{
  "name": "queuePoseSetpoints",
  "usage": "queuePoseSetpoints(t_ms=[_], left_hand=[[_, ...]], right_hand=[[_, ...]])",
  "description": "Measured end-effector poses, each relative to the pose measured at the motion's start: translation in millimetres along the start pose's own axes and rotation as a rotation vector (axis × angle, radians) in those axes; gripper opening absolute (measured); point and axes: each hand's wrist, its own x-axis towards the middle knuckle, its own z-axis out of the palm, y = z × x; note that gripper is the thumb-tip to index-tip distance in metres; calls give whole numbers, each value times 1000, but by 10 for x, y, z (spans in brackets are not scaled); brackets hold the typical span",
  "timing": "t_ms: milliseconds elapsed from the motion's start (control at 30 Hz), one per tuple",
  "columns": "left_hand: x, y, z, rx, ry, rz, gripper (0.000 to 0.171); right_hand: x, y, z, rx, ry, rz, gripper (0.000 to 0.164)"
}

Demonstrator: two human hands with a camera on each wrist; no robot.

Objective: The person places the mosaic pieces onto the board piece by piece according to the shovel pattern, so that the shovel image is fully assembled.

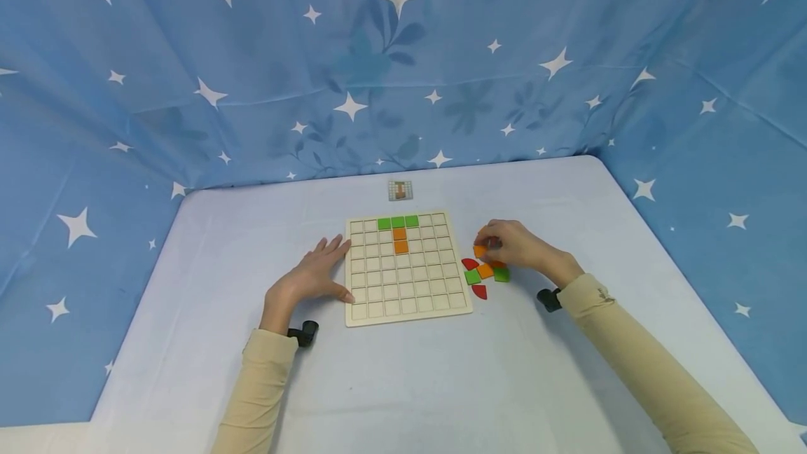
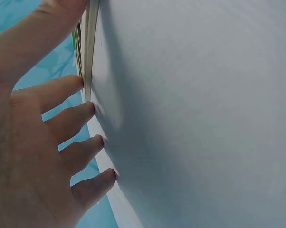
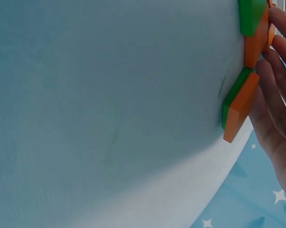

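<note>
A pale wooden grid board [image 1: 374, 275] lies on the table. Three green square tiles [image 1: 398, 222] form a row near its top, with two orange square tiles [image 1: 400, 240] running down below the middle one. My left hand [image 1: 310, 273] rests with spread fingers along the board's left edge; in the left wrist view its fingertips [image 2: 76, 83] reach that edge and the tabletop. Right of the board, my right hand [image 1: 513, 244] pinches an orange square tile [image 1: 480, 251] over a loose group of tiles, its fingers partly hiding them.
Loose by the board's right side lie red quarter-round tiles [image 1: 480, 291], green tiles [image 1: 473, 277] and another orange tile [image 1: 485, 270]. A small pattern card [image 1: 400, 190] sits beyond the board's far edge. Blue star-printed curtains [image 1: 353, 54] enclose the white table [image 1: 403, 384].
</note>
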Motion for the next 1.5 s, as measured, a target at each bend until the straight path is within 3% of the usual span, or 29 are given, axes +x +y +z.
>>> queuePoseSetpoints(t_ms=[1000, 1500], left_hand=[[-16, 27, -23, 6, 0, -4, 116], [-13, 27, -28, 11, -4, -5, 115]], right_hand=[[41, -31, 12, 8, 35, -23, 24], [159, -229, 36, 13, 39, -86, 26]])
